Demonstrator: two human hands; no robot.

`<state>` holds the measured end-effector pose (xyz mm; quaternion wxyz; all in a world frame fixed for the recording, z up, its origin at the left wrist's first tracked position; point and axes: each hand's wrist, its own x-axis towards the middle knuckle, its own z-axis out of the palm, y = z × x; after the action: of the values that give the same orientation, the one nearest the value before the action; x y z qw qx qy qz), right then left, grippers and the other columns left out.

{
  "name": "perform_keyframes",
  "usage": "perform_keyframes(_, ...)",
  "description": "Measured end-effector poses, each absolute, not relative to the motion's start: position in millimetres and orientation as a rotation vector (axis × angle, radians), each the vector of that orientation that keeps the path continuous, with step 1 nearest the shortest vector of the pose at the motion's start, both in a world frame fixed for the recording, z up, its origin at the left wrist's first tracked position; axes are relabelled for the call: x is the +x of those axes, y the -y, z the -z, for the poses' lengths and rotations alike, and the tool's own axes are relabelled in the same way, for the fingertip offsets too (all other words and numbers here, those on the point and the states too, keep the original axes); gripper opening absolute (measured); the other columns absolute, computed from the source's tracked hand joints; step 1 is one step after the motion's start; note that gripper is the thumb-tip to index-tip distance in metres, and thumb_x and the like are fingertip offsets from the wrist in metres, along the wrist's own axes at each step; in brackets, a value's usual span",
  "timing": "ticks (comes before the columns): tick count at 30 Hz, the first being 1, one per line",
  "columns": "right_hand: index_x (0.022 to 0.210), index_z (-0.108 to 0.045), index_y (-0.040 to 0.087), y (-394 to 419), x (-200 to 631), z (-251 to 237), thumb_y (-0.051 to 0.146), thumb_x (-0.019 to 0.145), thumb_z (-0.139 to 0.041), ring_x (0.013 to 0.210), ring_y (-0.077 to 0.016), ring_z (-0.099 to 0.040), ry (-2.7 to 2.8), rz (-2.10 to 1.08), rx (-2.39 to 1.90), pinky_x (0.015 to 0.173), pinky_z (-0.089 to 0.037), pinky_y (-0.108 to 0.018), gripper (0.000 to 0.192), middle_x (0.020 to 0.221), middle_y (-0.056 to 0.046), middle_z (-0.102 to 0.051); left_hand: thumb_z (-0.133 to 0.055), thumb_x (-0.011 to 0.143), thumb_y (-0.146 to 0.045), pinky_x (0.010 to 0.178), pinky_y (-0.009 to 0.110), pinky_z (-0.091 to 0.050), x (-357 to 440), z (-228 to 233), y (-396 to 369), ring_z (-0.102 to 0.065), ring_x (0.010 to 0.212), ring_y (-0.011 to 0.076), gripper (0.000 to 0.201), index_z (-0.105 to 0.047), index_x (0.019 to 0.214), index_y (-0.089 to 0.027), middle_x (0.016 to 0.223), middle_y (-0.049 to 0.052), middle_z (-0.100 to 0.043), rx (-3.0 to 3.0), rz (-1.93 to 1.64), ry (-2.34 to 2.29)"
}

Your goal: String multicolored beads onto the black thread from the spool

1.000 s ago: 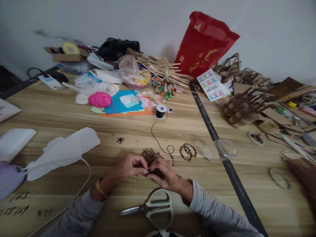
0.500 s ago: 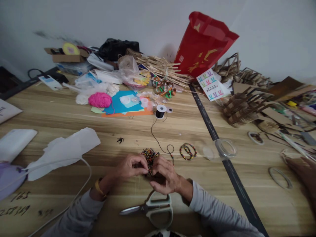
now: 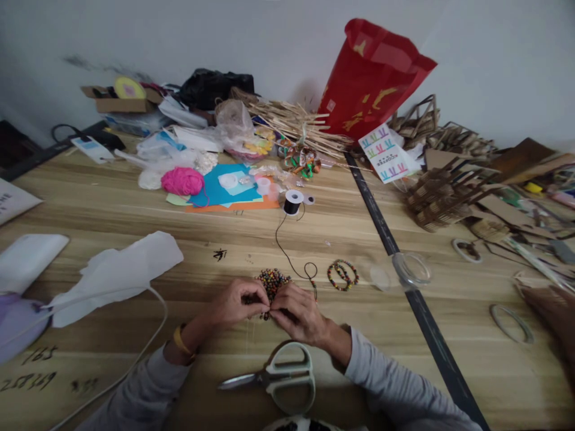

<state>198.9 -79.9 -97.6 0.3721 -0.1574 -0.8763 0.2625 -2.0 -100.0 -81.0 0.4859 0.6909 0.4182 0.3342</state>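
Note:
My left hand (image 3: 236, 302) and my right hand (image 3: 299, 312) meet fingertip to fingertip at the near edge of a pile of small coloured beads (image 3: 272, 279) on the wooden table (image 3: 341, 227). Both pinch something tiny between thumb and fingers; it looks like a bead and the end of the black cord (image 3: 287, 254), though the fingers hide it. The cord runs from a black spool (image 3: 293, 202) further back. A finished beaded bracelet (image 3: 342, 275) lies to the right of the pile.
Scissors with pale green handles (image 3: 274, 378) lie just below my hands. White paper (image 3: 119, 272) lies at left, a clear lid (image 3: 411, 269) at right. Pink yarn (image 3: 182, 181), coloured sheets, a red bag (image 3: 372, 78) and cardboard pieces crowd the back. Another person's hand (image 3: 554, 320) is at far right.
My right hand drew back slightly from the bead pile half a second ago, then returned so its fingertips meet the left hand's again. Nothing else moved.

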Motion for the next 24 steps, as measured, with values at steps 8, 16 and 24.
perform_keyframes(8,0.091,-0.060,0.016,78.9,199.7,98.8,0.016,0.088,-0.054,0.081,-0.0176,-0.056,2.260,-0.650,-0.423,0.073,-0.049,-0.032,0.006,0.083,-0.007,-0.063,-0.064,0.076,-0.020,0.068,0.025,-0.045,-4.1,78.6,99.8,-0.060,0.070,0.0155,0.012,-0.066,0.067,-0.012,0.070,0.006,-0.066,1.745,-0.765,-1.053)
perform_keyframes(16,0.093,-0.059,0.016,79.0,199.6,97.3,0.018,0.091,-0.050,0.083,-0.0172,-0.055,2.302,-0.638,-0.432,0.076,-0.047,-0.031,0.009,0.084,-0.007,-0.063,-0.061,0.078,-0.022,0.067,0.024,-0.045,-6.1,78.6,99.5,-0.059,0.069,0.0150,0.014,-0.066,0.069,-0.012,0.071,0.005,-0.066,1.827,-0.722,-1.073)
perform_keyframes(24,0.089,-0.056,0.016,79.0,199.1,97.8,0.017,0.090,-0.047,0.079,-0.0181,-0.053,2.274,-0.645,-0.461,0.072,-0.046,-0.032,0.009,0.080,-0.008,-0.061,-0.060,0.075,-0.017,0.063,0.023,-0.043,-10.0,75.2,102.4,-0.058,0.067,0.0143,0.009,-0.067,0.071,-0.013,0.070,0.004,-0.065,1.917,-0.591,-1.162)
